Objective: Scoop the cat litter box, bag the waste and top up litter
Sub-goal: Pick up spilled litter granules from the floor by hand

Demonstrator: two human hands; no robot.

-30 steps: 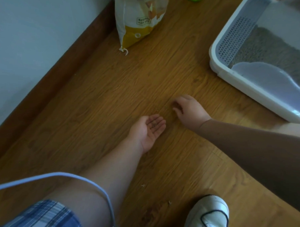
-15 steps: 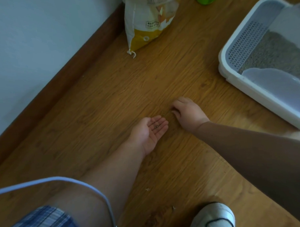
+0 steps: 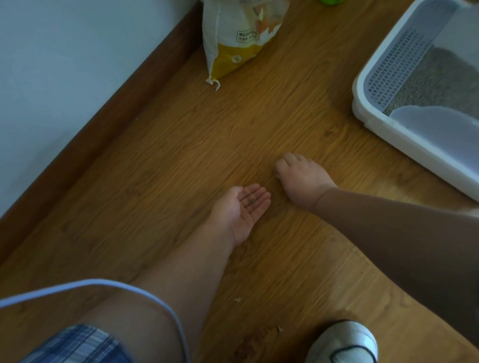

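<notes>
Clearing stray litter seems the step: beside the litter box [image 3: 394, 138] the left hand [image 3: 242, 208] is lying palm-up, fingers flat, carrying a few grains [image 3: 251, 202], while the right hand [image 3: 300, 176], fingers curled, is picking at the floor [image 3: 177, 156], catch unclear; tipping them out probably comes next.

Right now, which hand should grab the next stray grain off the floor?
Right. The right hand is knuckles-up, touching the floor beside stray grains; the left hand lies palm-up, carrying collected grains.
</notes>
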